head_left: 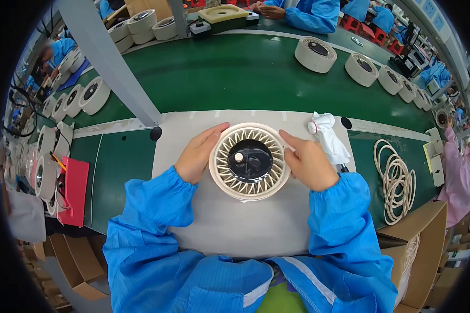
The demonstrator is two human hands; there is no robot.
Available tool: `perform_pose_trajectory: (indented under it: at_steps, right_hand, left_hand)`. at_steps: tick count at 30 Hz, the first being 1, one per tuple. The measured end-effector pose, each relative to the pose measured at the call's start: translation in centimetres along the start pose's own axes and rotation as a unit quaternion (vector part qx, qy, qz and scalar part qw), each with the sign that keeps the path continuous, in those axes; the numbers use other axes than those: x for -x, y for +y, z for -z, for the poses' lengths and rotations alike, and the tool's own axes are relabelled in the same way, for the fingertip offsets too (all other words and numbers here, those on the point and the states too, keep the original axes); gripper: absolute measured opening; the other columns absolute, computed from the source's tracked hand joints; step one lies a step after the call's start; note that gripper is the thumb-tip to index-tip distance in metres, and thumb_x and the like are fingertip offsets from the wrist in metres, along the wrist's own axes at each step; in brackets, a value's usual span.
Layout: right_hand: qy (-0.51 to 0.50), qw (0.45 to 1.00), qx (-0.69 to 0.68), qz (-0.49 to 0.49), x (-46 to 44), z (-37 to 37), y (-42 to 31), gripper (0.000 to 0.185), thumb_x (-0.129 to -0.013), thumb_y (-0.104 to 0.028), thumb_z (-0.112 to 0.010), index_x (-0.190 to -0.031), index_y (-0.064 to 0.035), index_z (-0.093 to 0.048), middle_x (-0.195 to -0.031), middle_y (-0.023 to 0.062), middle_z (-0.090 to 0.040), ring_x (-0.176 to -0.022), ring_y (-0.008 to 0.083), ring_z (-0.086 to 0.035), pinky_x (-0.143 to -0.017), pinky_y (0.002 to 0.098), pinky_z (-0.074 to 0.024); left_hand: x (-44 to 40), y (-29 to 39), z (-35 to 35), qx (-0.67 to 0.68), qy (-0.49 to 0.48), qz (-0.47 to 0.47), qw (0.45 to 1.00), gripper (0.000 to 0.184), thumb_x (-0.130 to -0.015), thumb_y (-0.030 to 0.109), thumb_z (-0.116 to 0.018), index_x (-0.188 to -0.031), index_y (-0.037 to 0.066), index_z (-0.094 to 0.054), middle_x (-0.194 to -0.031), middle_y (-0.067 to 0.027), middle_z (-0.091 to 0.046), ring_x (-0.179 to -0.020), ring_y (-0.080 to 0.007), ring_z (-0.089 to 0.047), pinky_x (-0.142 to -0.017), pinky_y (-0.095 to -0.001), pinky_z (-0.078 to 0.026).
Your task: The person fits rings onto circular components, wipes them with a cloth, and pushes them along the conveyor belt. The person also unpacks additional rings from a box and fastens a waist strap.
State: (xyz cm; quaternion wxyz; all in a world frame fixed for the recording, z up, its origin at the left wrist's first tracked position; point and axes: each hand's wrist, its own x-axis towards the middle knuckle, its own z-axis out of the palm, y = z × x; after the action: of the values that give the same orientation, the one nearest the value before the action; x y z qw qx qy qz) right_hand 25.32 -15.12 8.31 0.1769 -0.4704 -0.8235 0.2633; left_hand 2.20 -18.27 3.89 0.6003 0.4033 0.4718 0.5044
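A round cream grille housing (230, 185) lies face up on the grey mat (245, 224), with slats radiating around a glossy black centre disc (256, 166) and a small pale knob (238, 157) on it. My left hand (198, 155) holds the housing's left side, fingers stretched along the rim. At the right edge is my right hand (312, 163), its index finger extended to the rim and the other fingers curled. Something whitish shows by its thumb, too small to name. Behind that hand lies a white-wrapped object (329, 138) with a red ring at one end.
Similar round housings (315, 54) line the green conveyor belt (214, 73). A grey post (109, 62) rises at left, near a red bin (75, 192). Coiled cream cable (394, 180) lies at right, above an open cardboard box (425, 255). A co-worker's blue sleeve (310, 15) shows across the belt.
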Motion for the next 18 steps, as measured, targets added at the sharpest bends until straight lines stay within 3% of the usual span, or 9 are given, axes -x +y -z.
perform_pose_trajectory:
  at_steps: [2, 3, 5, 8, 10, 13, 14, 16, 18]
  right_hand:
    - [-0.007, 0.998, 0.062, -0.024, 0.1, 0.1, -1.5, 0.032, -0.080, -0.008, -0.046, -0.110, 0.0014, -0.051, -0.069, 0.0157, -0.060, -0.061, 0.0210, -0.058, -0.056, 0.0301, -0.0454]
    - [-0.011, 0.991, 0.125, -0.048, 0.1, 0.0, -2.4, 0.033, -0.080, -0.010, -0.048, -0.111, 0.0002, -0.050, -0.073, 0.0182, -0.060, -0.064, 0.0252, -0.059, -0.058, 0.0333, -0.0458]
    - [-0.014, 0.979, 0.189, -0.071, -0.4, -1.0, -2.8, 0.035, -0.079, -0.012, -0.051, -0.112, -0.0010, -0.050, -0.076, 0.0206, -0.060, -0.067, 0.0295, -0.059, -0.059, 0.0366, -0.0463]
    - [0.159, 0.972, 0.079, 0.155, -2.3, -4.6, -0.7, 0.035, -0.082, -0.014, -0.047, -0.113, 0.0022, -0.046, -0.102, 0.0236, -0.053, -0.092, 0.0342, -0.054, -0.074, 0.0365, -0.0446]
    - [0.153, 0.968, 0.109, 0.168, -2.5, -4.8, -0.6, 0.036, -0.082, -0.014, -0.047, -0.114, 0.0021, -0.045, -0.107, 0.0227, -0.051, -0.097, 0.0343, -0.050, -0.078, 0.0373, -0.0425]
    - [0.133, 0.959, 0.165, 0.190, -2.9, -4.9, -0.6, 0.037, -0.083, -0.015, -0.046, -0.116, 0.0018, -0.043, -0.115, 0.0207, -0.046, -0.107, 0.0344, -0.044, -0.085, 0.0388, -0.0383]
    - [0.086, 0.971, 0.149, 0.165, -3.2, -4.6, -0.7, 0.039, -0.083, -0.016, -0.045, -0.118, 0.0014, -0.041, -0.119, 0.0197, -0.044, -0.110, 0.0344, -0.041, -0.088, 0.0385, -0.0359]
    - [-0.004, 0.986, 0.117, 0.114, -3.5, -4.1, -0.9, 0.042, -0.085, -0.018, -0.043, -0.122, 0.0007, -0.037, -0.125, 0.0176, -0.040, -0.116, 0.0343, -0.035, -0.093, 0.0380, -0.0310]
    - [-0.003, 0.986, 0.093, 0.139, -3.3, -3.8, -0.5, 0.043, -0.086, -0.020, -0.041, -0.124, 0.0003, -0.035, -0.128, 0.0177, -0.036, -0.119, 0.0332, -0.032, -0.095, 0.0377, -0.0282]
  left_hand:
    - [0.1, -0.1, 0.2, -0.070, -0.016, -0.006, 0.997, 0.039, -0.090, 0.019, -0.037, -0.124, -0.002, -0.035, -0.111, -0.0143, -0.052, -0.100, -0.0249, -0.053, -0.085, -0.0312, -0.043]
    - [0.5, 0.5, -0.4, -0.272, -0.001, -0.053, 0.961, 0.038, -0.088, 0.015, -0.039, -0.122, -0.003, -0.036, -0.108, -0.0153, -0.054, -0.097, -0.0263, -0.054, -0.083, -0.0314, -0.043]
    - [1.2, 1.7, -1.9, -0.632, 0.027, -0.138, 0.762, 0.036, -0.085, 0.009, -0.043, -0.118, -0.005, -0.039, -0.101, -0.0172, -0.057, -0.090, -0.0292, -0.056, -0.079, -0.0317, -0.045]
    - [1.4, 3.3, -3.2, -0.668, 0.007, -0.081, 0.740, 0.034, -0.082, 0.006, -0.044, -0.115, -0.004, -0.042, -0.097, -0.0187, -0.056, -0.089, -0.0320, -0.055, -0.080, -0.0346, -0.044]
    - [0.9, 3.0, -3.2, -0.684, -0.002, -0.052, 0.728, 0.033, -0.081, 0.005, -0.045, -0.113, -0.004, -0.043, -0.095, -0.0194, -0.056, -0.089, -0.0335, -0.054, -0.080, -0.0360, -0.044]
    - [-0.7, 1.0, -2.2, -0.593, 0.001, -0.395, 0.702, 0.034, -0.081, 0.006, -0.044, -0.114, -0.003, -0.043, -0.102, -0.0211, -0.053, -0.098, -0.0357, -0.049, -0.084, -0.0379, -0.041]
    - [-0.8, 0.8, -2.1, -0.592, 0.001, -0.391, 0.705, 0.034, -0.081, 0.006, -0.044, -0.114, -0.003, -0.043, -0.102, -0.0211, -0.053, -0.098, -0.0357, -0.049, -0.084, -0.0379, -0.041]
    - [-0.9, 1.9, -2.6, -0.664, -0.034, -0.266, 0.698, 0.037, -0.083, 0.009, -0.043, -0.118, -0.003, -0.039, -0.115, -0.0218, -0.044, -0.109, -0.0347, -0.040, -0.091, -0.0365, -0.035]
    - [-1.2, 1.9, -2.4, -0.693, -0.051, -0.202, 0.691, 0.039, -0.084, 0.010, -0.043, -0.120, -0.002, -0.037, -0.121, -0.0221, -0.040, -0.115, -0.0342, -0.036, -0.095, -0.0358, -0.032]
